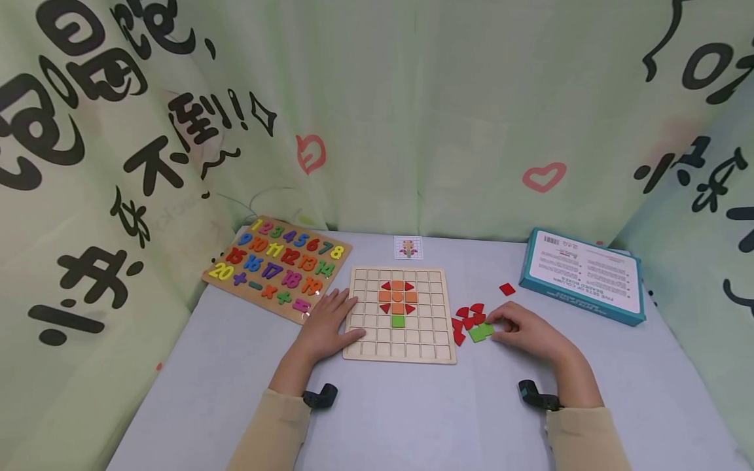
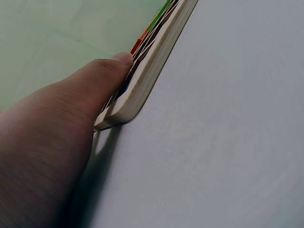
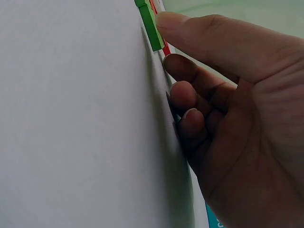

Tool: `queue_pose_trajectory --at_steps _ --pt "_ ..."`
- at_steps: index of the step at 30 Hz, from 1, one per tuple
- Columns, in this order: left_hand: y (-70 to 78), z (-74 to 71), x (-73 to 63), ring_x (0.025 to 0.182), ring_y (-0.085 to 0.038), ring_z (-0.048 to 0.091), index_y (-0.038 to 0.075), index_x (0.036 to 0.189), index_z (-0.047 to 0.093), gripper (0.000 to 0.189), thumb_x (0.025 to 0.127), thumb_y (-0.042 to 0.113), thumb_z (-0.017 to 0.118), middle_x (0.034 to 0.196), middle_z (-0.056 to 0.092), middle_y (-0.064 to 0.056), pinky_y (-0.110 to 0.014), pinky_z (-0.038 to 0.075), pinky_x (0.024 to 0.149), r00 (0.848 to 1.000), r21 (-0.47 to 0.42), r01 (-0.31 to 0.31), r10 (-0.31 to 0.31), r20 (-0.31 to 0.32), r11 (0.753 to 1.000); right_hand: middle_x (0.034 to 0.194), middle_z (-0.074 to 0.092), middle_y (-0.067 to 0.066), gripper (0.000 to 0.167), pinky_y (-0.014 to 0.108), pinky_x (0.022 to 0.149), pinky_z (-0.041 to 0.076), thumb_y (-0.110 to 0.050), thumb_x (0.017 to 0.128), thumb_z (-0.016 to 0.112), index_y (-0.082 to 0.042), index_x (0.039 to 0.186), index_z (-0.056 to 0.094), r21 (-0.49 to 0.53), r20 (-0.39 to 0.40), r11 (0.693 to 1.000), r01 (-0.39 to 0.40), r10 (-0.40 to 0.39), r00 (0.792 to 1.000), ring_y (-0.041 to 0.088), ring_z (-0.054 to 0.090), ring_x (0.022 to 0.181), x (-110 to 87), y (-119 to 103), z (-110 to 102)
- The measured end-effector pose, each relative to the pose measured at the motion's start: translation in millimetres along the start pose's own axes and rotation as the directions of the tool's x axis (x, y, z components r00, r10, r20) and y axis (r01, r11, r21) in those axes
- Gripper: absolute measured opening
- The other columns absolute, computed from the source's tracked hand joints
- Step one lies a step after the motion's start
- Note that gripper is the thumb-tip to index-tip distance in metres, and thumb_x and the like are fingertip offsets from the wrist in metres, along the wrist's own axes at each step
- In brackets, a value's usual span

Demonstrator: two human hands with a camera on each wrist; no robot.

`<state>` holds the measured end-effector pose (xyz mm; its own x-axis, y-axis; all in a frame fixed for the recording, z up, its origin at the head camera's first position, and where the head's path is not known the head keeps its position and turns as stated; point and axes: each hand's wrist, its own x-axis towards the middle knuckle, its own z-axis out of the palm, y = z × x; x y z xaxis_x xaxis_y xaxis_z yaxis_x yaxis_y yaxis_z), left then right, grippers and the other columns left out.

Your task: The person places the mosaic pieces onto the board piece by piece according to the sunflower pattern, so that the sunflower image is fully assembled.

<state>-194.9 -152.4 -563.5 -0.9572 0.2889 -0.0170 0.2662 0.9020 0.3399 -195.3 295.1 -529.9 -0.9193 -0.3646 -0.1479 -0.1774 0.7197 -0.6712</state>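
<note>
A square wooden grid board point(image 1: 424, 347) lies in the middle of the table. Orange tiles point(image 1: 398, 286) and red pieces point(image 1: 385, 286) form a flower-like pattern on it, with one green square tile point(image 1: 398, 321) below. My left hand point(image 1: 327, 327) rests flat at the board's left edge, fingers spread and thumb over the rim, as the left wrist view also shows. To the board's right, my right hand point(image 1: 524, 330) pinches at loose green square tiles point(image 1: 481, 332), thumb against one tile point(image 3: 152, 28) and the other fingers curled. Red pieces point(image 1: 458, 333) lie beside them.
A number puzzle board point(image 1: 277, 268) stands at the left, close to my left hand. A small pattern card point(image 1: 408, 248) lies behind the grid board. At the back right is a teal-edged box point(image 1: 583, 275), with a lone red piece point(image 1: 507, 289) near it. Curtains surround the table.
</note>
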Motion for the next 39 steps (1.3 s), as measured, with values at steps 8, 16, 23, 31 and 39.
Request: queue_pose_trajectory --at_steps 8,16,23,31,39 --pt "-0.3 0.1 -0.3 0.155 -0.024 0.016 0.024 0.153 0.039 0.083 0.086 0.071 0.055 0.164 0.027 0.000 -0.048 0.014 0.126 1.000 -0.007 0.003 -0.003 0.005 1.000 0.098 0.054 0.002 0.031 0.020 0.066 0.048 -0.021 0.084 0.078 -0.021 0.112 0.065 -0.032 0.001 0.999 -0.007 0.007 1.000 0.020 0.049 0.088 2.4 0.3 2.4" --pt "0.1 -0.7 -0.9 0.155 -0.025 0.016 0.023 0.153 0.039 0.082 0.087 0.070 0.055 0.164 0.028 -0.001 -0.049 0.014 0.126 1.000 -0.005 -0.004 0.004 -0.002 1.000 0.098 0.054 0.002 0.033 0.020 0.066 0.048 -0.021 0.084 0.078 -0.019 0.114 0.064 -0.051 -0.006 0.999 -0.018 0.017 1.000 0.020 0.049 0.089 3.9 -1.6 3.5" --pt "-0.4 0.3 -0.3 0.154 -0.025 0.017 0.024 0.153 0.039 0.083 0.086 0.071 0.055 0.164 0.028 -0.001 -0.049 0.015 0.126 1.000 0.010 -0.006 0.006 -0.003 1.000 0.099 0.054 0.002 0.033 0.020 0.066 0.048 -0.021 0.084 0.078 -0.018 0.114 0.065 -0.063 -0.007 0.998 -0.029 0.029 1.000 0.020 0.048 0.091 4.7 -3.0 2.9" --pt "-0.2 0.5 -0.2 0.155 -0.024 0.016 0.024 0.153 0.039 0.083 0.087 0.070 0.055 0.164 0.028 -0.001 -0.049 0.014 0.126 1.000 0.002 -0.002 0.002 -0.002 1.000 0.098 0.054 0.001 0.028 0.019 0.067 0.048 -0.022 0.085 0.078 -0.021 0.111 0.067 -0.083 -0.009 0.996 -0.024 0.023 1.000 0.019 0.048 0.091 3.5 -2.0 4.3" --pt "-0.3 1.2 0.2 0.155 -0.024 0.016 0.024 0.153 0.039 0.083 0.086 0.071 0.055 0.164 0.027 0.000 -0.049 0.015 0.126 1.000 0.006 -0.001 0.001 -0.002 1.000 0.095 0.056 0.000 0.030 0.022 0.067 0.049 -0.029 0.085 0.077 -0.023 0.112 0.065 -0.084 -0.041 0.995 -0.051 0.048 0.998 0.019 0.051 0.090 2.3 -0.6 4.9"
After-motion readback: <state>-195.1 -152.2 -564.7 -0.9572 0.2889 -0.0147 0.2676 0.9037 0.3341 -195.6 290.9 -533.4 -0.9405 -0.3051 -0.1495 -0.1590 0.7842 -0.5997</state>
